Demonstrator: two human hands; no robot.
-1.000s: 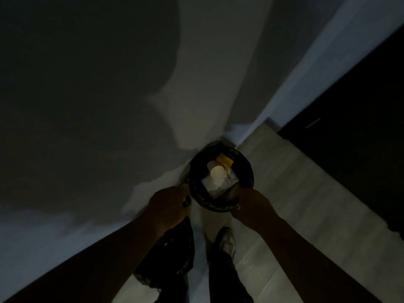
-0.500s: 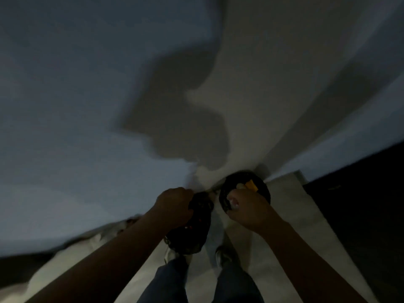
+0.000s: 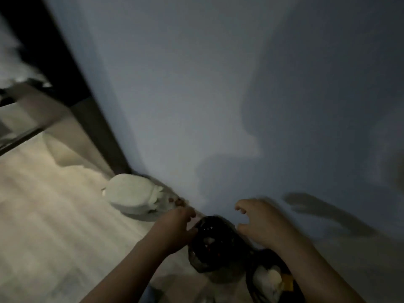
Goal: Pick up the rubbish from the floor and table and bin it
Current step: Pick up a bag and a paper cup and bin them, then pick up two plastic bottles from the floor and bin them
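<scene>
The scene is dim and blurred. My left hand (image 3: 176,226) grips the rim of a black rubbish bag (image 3: 215,243), which hangs in front of me with some pale scraps showing inside. My right hand (image 3: 259,224) hovers just to the bag's right, fingers spread and loosely bent, holding nothing. Low at the right, partly hidden by my right forearm, stands the round black bin (image 3: 253,278), holding white and yellow rubbish (image 3: 270,279).
A grey wall (image 3: 218,95) rises right behind the bag and bin. A white round object (image 3: 133,193) sits on the pale floor (image 3: 54,215) by the wall to the left. A dark door frame (image 3: 72,84) runs down the upper left.
The view has swung left. My right hand has let go of the bin's rim and now hovers free beside the bag, which my left hand has brought in front of me.
</scene>
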